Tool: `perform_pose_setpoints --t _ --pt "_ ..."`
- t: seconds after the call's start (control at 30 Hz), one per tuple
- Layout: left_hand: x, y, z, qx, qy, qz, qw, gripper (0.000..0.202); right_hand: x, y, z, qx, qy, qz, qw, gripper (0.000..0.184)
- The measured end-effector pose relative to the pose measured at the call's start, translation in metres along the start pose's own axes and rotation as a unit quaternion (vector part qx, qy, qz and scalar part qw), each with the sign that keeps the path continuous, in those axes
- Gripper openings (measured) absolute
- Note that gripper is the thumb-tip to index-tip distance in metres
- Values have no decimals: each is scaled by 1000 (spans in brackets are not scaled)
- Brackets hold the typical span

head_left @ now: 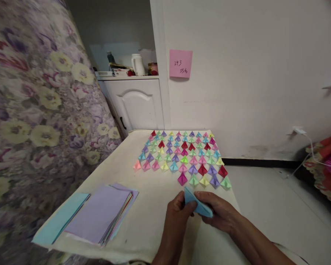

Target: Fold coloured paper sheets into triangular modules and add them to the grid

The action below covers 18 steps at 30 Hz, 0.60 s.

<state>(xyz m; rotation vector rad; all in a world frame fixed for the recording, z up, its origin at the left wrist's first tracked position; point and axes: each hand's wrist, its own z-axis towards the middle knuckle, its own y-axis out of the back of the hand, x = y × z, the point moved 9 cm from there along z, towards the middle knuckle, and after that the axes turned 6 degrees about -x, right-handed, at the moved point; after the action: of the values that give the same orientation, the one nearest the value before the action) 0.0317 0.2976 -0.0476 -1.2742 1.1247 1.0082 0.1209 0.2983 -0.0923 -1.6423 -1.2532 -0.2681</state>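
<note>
Between my two hands is a folded piece of light blue paper (201,207), held above the near right part of the table. My left hand (178,207) pinches its left side, thumb across the front. On the right side, my right hand (218,210) grips the paper with its fingers partly hidden behind it. Just beyond my hands, rows of small folded paper pieces (184,159) in many colours cover the far part of the table. The nearest row includes a magenta folded piece (182,179) and a green one (225,182).
A stack of coloured paper sheets (99,213), purple on top, lies on the left of the cream-covered table (113,165), beside blue sheets (63,217). A floral curtain (49,129) hangs at the left. Behind stand a white cabinet (138,105) and a wall with a pink note (180,63).
</note>
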Motion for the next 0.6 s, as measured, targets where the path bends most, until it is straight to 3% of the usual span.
perform_pose_setpoints --t 0.13,0.43,0.6 --pt "-2 3 -1 -18 -1 8 1000 7 -7 3 1 -13 -29 29 999 30" --pt "-4 1 -3 -28 16 -37 999 8 -5 -10 -3 27 -8 27 999 24" --pt "-4 4 -1 -43 26 -57 997 26 -7 -15 -4 63 -27 54 996 19"
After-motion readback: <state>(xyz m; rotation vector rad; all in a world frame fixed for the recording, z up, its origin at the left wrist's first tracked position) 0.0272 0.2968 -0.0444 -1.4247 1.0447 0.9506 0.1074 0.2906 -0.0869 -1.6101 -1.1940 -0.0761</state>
